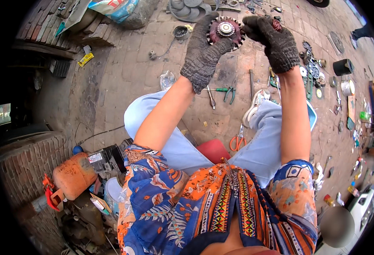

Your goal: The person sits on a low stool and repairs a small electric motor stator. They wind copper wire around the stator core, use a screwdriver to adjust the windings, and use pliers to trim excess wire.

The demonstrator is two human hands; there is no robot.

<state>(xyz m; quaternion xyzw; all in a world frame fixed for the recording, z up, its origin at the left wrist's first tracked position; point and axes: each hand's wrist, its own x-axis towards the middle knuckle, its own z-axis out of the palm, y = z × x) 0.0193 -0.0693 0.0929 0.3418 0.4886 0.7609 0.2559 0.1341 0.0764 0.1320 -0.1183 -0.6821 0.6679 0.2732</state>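
In my gloved left hand (204,49) is a round motor stator (214,30) with a toothed dark rim, dark red windings and a shiny hub in its middle. The thumb lies across its near side and the fingers go behind it. My gloved right hand (276,42) is closed beside the stator's right edge, fingertips pinched close to the rim. A small bundle of reddish wire (276,24) shows at the top of that hand. Whether a strand runs from it to the stator is too fine to tell. Both gloves are dark grey knit.
Below the stator lie pliers (230,95), a screwdriver (211,98) and a metal rod (251,84). Orange-handled scissors (238,141) rest between my legs. Fan blades (191,8) sit beyond my hands. Metal parts spread rightward near a black cylinder (343,67). An orange tank (74,175) stands lower left.
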